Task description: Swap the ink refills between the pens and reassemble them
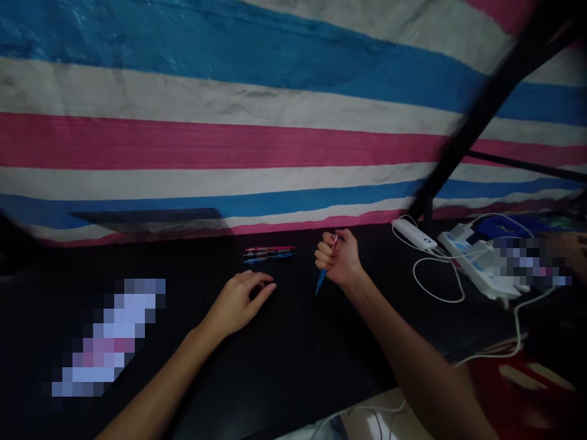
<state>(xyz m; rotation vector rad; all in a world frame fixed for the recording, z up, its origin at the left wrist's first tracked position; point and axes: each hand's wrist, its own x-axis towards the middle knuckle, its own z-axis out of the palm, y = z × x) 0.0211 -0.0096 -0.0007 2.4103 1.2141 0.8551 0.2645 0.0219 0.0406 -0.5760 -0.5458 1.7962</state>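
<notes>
My right hand (pixel 339 256) is raised over the black table with its fingers wrapped around a blue pen (pixel 320 282), whose point end sticks out below the fist, down and to the left. A small reddish piece shows near the thumb; I cannot tell whether it belongs to the same pen. My left hand (pixel 245 296) rests palm down on the table, fingers loosely bent and apart, holding nothing. Just beyond it lie several pens side by side: a red pen (pixel 261 249), a dark pen (pixel 270 253) and a blue pen (pixel 268 258).
At the right are a white power strip (pixel 477 263), a white power bank (pixel 415 234) and looping white cables. Another person's hand (pixel 568 250) shows at the right edge. A pixelated flat object (pixel 110 336) lies at the left. Behind hangs a striped tarp (pixel 229 146) beside a dark pole.
</notes>
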